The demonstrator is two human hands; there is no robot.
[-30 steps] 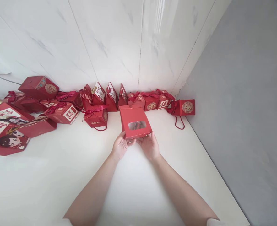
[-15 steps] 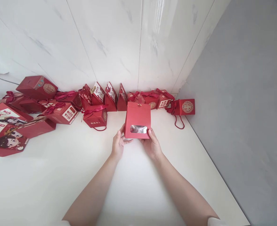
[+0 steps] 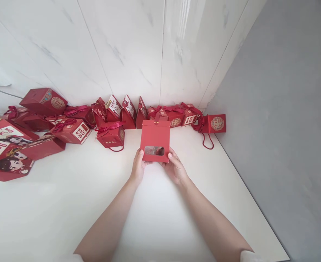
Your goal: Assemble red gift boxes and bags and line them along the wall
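Observation:
Both hands hold a red gift box (image 3: 155,134) between them above the white table. It has a tab at its top and a clear oval window near its lower edge, facing me. My left hand (image 3: 138,164) grips the lower left corner, thumb on the front and fingers underneath. The lower right corner is in my right hand (image 3: 175,166), its thumb also pressed on the front. Most of the fingers are hidden behind the box. What lies behind the window is too unclear to name.
Along the tiled wall (image 3: 133,47) stands a row of red gift boxes, among them a ribboned box (image 3: 110,136) and a corded box (image 3: 217,123). Larger printed boxes (image 3: 10,160) crowd the left of the white table (image 3: 67,207). A grey panel (image 3: 280,120) borders the right.
The held box has shifted slightly left and turned a little. My left thumb has come onto its front, and the left fingers have moved under it. The other boxes stay put.

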